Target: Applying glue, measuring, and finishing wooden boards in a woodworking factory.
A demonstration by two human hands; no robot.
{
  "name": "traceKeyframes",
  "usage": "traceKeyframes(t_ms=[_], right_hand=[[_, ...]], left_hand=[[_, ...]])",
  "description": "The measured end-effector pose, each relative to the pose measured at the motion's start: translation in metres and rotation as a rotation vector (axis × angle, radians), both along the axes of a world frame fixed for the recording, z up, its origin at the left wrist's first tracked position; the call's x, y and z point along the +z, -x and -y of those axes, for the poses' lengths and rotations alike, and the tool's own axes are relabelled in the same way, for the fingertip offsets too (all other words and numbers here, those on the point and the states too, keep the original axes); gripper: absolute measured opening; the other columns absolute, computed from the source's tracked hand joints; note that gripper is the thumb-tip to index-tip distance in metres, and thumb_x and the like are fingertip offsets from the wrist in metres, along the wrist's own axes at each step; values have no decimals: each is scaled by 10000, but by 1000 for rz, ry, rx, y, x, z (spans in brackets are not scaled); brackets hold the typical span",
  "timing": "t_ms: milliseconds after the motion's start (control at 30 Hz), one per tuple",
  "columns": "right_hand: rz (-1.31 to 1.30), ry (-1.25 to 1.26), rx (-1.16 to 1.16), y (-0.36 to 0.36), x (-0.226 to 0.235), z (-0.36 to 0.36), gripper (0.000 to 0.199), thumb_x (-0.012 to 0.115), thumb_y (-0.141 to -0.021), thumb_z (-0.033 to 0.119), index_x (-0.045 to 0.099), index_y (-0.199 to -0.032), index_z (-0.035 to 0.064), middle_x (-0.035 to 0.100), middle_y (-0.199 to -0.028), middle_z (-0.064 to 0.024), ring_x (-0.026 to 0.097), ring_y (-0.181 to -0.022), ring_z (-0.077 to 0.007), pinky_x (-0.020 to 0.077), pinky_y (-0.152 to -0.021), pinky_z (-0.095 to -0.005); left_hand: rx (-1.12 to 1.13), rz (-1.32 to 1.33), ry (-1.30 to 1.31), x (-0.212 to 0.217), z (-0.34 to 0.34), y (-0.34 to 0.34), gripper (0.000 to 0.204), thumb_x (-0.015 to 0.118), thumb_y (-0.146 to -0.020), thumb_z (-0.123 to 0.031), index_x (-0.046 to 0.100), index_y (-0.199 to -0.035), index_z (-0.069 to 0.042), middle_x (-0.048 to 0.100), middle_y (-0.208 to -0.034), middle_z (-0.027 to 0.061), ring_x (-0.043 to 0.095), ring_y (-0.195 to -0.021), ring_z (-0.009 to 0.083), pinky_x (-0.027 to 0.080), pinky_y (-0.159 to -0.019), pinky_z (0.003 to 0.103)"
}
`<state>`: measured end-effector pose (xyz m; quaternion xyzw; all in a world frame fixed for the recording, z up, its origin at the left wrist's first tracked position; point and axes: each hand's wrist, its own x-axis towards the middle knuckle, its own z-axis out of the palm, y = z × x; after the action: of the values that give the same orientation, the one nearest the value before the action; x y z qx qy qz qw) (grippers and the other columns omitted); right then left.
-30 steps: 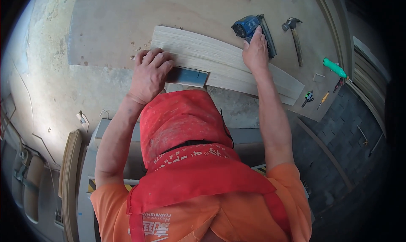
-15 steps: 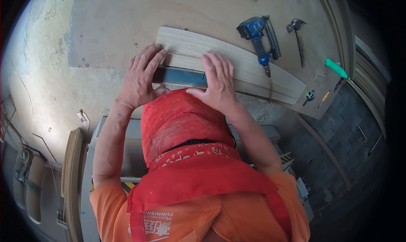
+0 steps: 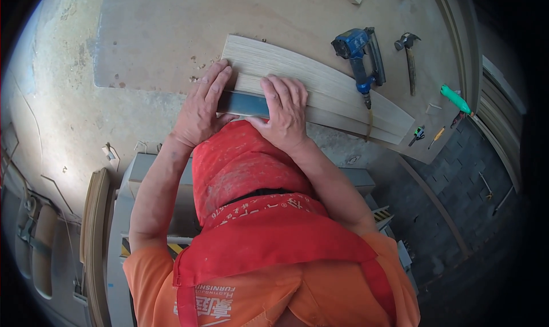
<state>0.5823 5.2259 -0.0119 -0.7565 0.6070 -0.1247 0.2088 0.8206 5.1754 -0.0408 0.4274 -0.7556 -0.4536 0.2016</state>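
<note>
A flat blue-grey strip (image 3: pixel 245 103) runs along the near edge of a pale wood-grain board (image 3: pixel 286 61), with more narrow boards lying alongside it. My left hand (image 3: pixel 205 107) is closed at the strip's left end, its fingertips at the board's corner and its thumb on the near side. Closed over the strip further right is my right hand (image 3: pixel 286 111), fingers on top and thumb at the near edge. Both palms hide the strip's ends, so its full length is not visible. The boards lie on a brown work surface (image 3: pixel 166 35).
A blue nail gun (image 3: pixel 359 58) with its hose touches the boards at right. Beyond it are a claw hammer (image 3: pixel 409 61), a green bottle (image 3: pixel 456 99) and an orange-handled tool (image 3: pixel 437 137). Stacked panels (image 3: pixel 94 230) stand at lower left. Dark tiles (image 3: pixel 452 184) cover the lower right.
My right hand has slid left along the strip, closer to my left hand. My left hand stays at the board's left corner. The whole view has shifted slightly.
</note>
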Motion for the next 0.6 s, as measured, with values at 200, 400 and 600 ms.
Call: traceKeyframes(t_ms=[200,400,600], right_hand=[[-9,54,14,2,1,2,894,946,-650,341,579,-1413,54,585,-1434,-135,549,-1307,-345,376,-1158,-576],[-24,53,5,3,0,-3,855,935,-655,365,609,-1385,59,601,-1435,-125,569,-1301,-315,386,-1159,-573],[-26,63,20,5,1,-3,848,929,-661,378,614,-1381,62,602,-1444,-122,569,-1310,-306,387,-1162,-574]], left_hand=[[-88,59,68,0,4,-4,887,894,-735,-219,496,-1517,-90,455,-1601,187,424,-1482,459,421,-1210,520],[-113,65,86,3,15,-2,764,888,-725,-266,592,-1413,-115,497,-1579,141,449,-1442,461,429,-1204,532],[-227,98,214,1,25,-4,752,908,-673,-308,640,-1353,-133,562,-1553,31,488,-1395,430,451,-1194,515]])
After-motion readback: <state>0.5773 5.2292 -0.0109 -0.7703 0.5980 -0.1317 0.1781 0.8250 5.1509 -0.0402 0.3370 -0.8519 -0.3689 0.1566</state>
